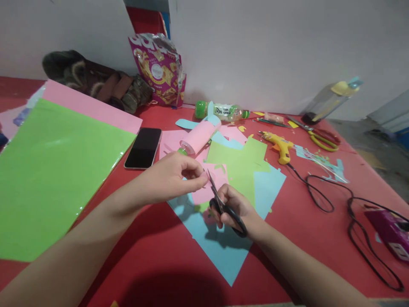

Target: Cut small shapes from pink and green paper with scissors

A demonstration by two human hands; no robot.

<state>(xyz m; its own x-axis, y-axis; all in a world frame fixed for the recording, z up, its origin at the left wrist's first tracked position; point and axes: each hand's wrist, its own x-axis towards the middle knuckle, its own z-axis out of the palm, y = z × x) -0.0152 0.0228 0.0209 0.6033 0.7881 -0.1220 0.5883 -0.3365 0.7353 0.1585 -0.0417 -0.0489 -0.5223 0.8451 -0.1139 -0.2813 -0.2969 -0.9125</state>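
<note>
My left hand (174, 175) pinches a small pink paper piece (203, 175) between thumb and fingers above the table. My right hand (234, 209) grips black-handled scissors (223, 204), whose blades point up at that pink piece. Beneath both hands lie blue paper (223, 247), light green paper (239, 164) and pink paper (207, 192) on the red table (153, 256). A bottle wrapped in pink paper (200, 136) lies just beyond my left hand.
Large green (47, 170) and pink sheets lie at left, beside a black phone (143, 147). A yellow glue gun (281, 147) with a black cord (332, 204), yellow-handled scissors (322, 138), a small green-capped bottle (222, 111), a snack bag (159, 70) and paper scraps are farther back.
</note>
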